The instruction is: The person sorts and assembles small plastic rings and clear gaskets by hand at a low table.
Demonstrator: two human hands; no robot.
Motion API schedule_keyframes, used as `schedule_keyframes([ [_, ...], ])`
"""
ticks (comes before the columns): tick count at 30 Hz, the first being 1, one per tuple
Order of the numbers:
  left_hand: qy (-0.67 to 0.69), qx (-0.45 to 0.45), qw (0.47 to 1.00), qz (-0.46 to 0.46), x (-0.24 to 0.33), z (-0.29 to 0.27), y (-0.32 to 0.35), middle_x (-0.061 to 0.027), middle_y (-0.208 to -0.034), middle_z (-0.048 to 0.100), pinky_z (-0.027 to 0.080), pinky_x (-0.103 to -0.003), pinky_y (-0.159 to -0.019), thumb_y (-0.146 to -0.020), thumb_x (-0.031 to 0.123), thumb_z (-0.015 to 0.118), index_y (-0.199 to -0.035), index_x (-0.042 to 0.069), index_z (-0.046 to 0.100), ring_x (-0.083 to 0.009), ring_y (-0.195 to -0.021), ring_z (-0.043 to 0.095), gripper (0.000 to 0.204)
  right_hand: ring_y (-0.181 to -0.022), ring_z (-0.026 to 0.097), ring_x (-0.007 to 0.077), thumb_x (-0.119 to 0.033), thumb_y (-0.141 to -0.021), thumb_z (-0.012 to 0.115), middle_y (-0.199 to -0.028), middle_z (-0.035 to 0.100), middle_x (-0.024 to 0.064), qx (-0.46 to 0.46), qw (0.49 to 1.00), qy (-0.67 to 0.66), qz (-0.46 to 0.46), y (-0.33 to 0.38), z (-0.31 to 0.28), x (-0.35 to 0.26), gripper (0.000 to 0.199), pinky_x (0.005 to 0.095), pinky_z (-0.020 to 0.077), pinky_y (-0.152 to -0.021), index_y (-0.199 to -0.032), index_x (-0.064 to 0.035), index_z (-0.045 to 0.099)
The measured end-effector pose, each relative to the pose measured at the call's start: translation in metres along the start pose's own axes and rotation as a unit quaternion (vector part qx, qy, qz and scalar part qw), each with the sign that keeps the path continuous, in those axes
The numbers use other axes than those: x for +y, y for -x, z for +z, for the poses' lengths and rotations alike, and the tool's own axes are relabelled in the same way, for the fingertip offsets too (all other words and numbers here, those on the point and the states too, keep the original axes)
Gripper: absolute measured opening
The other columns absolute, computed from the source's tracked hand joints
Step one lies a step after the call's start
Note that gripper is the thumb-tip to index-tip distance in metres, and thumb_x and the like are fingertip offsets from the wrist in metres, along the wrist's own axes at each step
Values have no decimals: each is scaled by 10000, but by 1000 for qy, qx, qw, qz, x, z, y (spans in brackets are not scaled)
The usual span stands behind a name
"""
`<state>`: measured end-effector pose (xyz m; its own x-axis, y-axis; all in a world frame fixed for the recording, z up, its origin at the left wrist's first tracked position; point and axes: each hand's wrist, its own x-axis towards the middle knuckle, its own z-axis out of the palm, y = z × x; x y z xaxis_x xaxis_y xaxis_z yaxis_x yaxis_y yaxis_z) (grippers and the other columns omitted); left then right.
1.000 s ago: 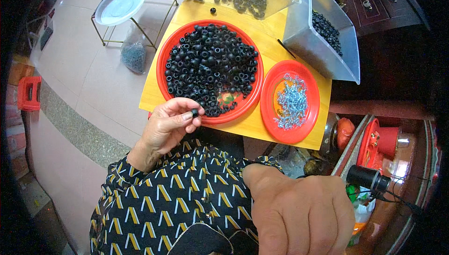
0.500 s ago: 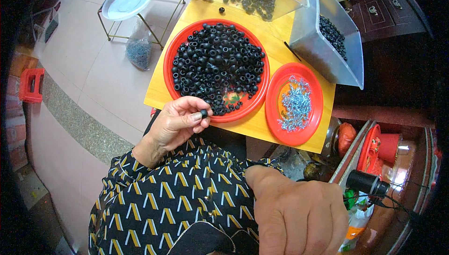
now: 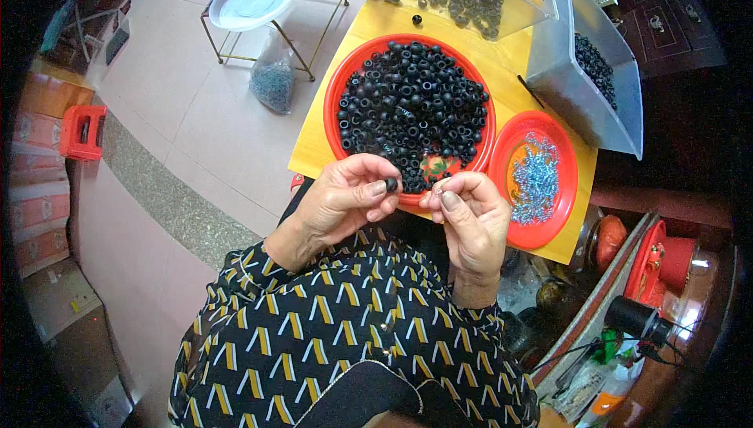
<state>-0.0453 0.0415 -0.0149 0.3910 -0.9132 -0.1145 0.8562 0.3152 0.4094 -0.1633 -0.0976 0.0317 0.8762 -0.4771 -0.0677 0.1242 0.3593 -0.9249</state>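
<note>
Yellow tabletop (image 3: 506,63) at 12 o'clock, L hand (image 3: 349,195) pinching rnd blk bead (image 3: 391,184), axis/dirn unclear, R hand (image 3: 474,220) grip closed, contents unclear.

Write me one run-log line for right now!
left hand: holds round black piece; right hand: pinches something tiny, unclear; near: red tray of black pieces, red plate of silvery pieces

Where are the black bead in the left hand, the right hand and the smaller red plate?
Black bead (image 3: 391,184): head view, its exposed side.
Right hand (image 3: 474,225): head view, middle of the hand.
Smaller red plate (image 3: 569,177): head view, right rim.
</note>
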Motion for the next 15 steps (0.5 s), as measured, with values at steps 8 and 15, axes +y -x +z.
schedule_keyframes([
  [8, 36, 39, 998, -32, -5, 5, -1, -93, -884, 587, 438, -225, -564, -832, 49, 569, -1031, 9, 544, -152, -713, 572, 204, -788, 580, 103, 23, -841, 535, -827, 587, 51, 14, 995, 103, -5, 4, 16, 1, 78, 212, 467, -702, -919, 34, 531],
  [15, -17, 26, 999, -13, -6, 4, 3, -76, -838, 603, 444, -214, -568, -819, 30, 585, -1033, 12, 545, -130, -696, 586, 219, -758, 572, 94, 20, -838, 541, -804, 578, 38, -48, 984, 169, -24, 3, 18, 7, 74, 211, 465, -667, -911, 19, 530],
])
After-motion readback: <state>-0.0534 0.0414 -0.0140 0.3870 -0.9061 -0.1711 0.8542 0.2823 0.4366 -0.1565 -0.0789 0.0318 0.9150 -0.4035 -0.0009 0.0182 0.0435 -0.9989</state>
